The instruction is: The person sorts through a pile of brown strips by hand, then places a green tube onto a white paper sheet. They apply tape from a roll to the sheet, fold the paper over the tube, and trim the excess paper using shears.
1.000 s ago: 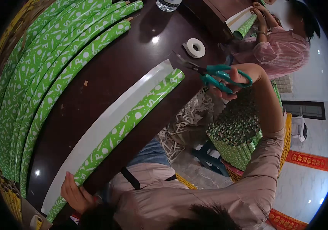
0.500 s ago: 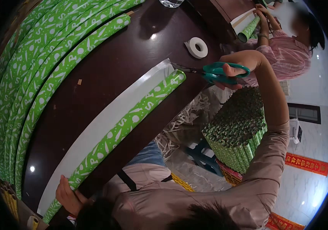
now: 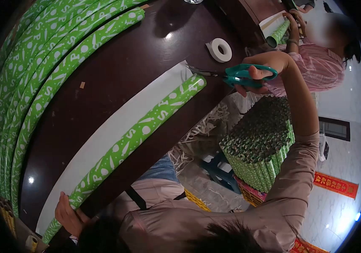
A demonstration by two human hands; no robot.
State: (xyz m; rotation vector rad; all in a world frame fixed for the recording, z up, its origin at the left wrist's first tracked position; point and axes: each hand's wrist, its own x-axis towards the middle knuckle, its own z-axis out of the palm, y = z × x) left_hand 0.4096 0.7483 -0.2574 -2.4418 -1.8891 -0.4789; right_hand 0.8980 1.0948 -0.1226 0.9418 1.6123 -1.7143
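Single head cam, fisheye, looks fwd & down, close over the dark glossy wooden table [image 3: 117, 80]; right hand [image 3: 269, 69] upper right, left hand [image 3: 68, 215] bottom left.

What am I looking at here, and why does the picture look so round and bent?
There is no machine: a person wears a camera on the head, looking down at their own two hands. Its wide lens bends straight things into curves.

The right hand holds teal scissors, their blades at the far end of a white sheet lying on the dark table. A long green patterned roll lies along that sheet's near edge, and the left hand grips its near end.

Further left on the table lies a row of similar green rolls. A ring of white tape sits near the scissors. Beside the table stands a stack of short green tubes, seen end-on. Across the table, another person in pink handles a green roll too.
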